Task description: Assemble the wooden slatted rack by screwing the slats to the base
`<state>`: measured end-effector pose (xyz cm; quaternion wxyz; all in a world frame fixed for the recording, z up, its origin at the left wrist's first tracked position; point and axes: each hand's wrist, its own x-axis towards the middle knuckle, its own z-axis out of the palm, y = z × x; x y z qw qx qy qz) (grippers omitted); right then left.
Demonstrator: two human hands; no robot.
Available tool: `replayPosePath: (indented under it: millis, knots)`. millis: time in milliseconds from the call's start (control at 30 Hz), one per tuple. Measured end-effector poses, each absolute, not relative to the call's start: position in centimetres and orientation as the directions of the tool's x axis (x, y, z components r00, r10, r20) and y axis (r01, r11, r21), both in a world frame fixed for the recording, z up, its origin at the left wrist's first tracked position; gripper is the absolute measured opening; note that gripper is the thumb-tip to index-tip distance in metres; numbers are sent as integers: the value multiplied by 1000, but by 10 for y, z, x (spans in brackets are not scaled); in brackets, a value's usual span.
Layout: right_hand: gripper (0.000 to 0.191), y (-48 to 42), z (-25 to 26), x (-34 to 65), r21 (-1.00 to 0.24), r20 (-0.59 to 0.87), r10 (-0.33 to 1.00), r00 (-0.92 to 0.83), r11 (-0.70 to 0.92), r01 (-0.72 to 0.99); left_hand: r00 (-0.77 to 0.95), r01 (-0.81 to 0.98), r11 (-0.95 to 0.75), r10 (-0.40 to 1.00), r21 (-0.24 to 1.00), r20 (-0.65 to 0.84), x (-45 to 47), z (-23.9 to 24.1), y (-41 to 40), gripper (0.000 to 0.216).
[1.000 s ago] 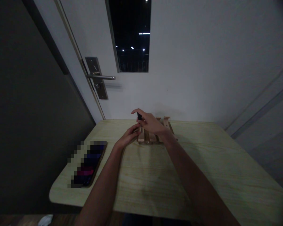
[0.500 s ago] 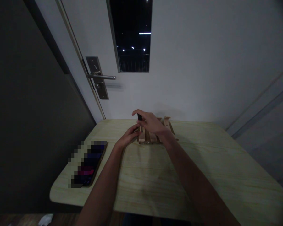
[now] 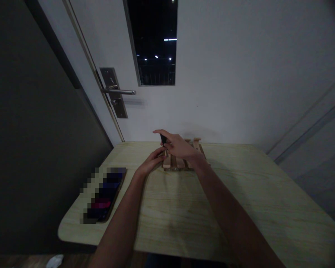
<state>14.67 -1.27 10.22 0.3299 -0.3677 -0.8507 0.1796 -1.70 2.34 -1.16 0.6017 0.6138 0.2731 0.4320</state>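
Note:
A small slatted wooden rack (image 3: 180,163) lies near the back edge of the table, its light strips side by side and hooked up at the far end. My left hand (image 3: 152,162) grips its left side, fingers pressed on the wood. Above that side, my right hand (image 3: 178,146) is closed around the black handle of what looks like a screwdriver (image 3: 163,139). The handle stands almost upright, leaning a little left, with the index finger stretched over its top. Its lower end is hidden by my fingers. My right wrist covers part of the rack.
A phone (image 3: 111,197), partly pixelated, lies on the left of the pale wooden table (image 3: 173,216). Behind the table stands a white door with a metal handle (image 3: 120,91) and a narrow dark window (image 3: 156,44). A dark panel (image 3: 39,141) rises at the left.
The black handle has tipped slightly left and shows more of itself. My right index finger has shifted a little left with it. The left hand keeps its hold on the rack.

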Motion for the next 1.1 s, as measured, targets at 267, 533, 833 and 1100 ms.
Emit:
replayPosePath:
  millis: [267, 533, 833, 1100]
  knots:
    - [63, -17, 105, 145, -550, 465, 744, -480, 668, 502, 476, -187, -128, 855, 974, 204, -17, -12, 23, 52]
    - [52, -11, 97, 144, -567, 457, 774, -439, 633, 527, 496, -210, -114, 843, 971, 206, -16, -10, 22, 52]
    - [48, -14, 102, 145, -572, 417, 773, -477, 632, 523, 457, -163, -142, 866, 976, 202, -16, -5, 19, 51]
    - [48, -11, 96, 143, -537, 485, 755, -442, 656, 530, 490, -173, -164, 841, 971, 229, -16, -3, 19, 48]
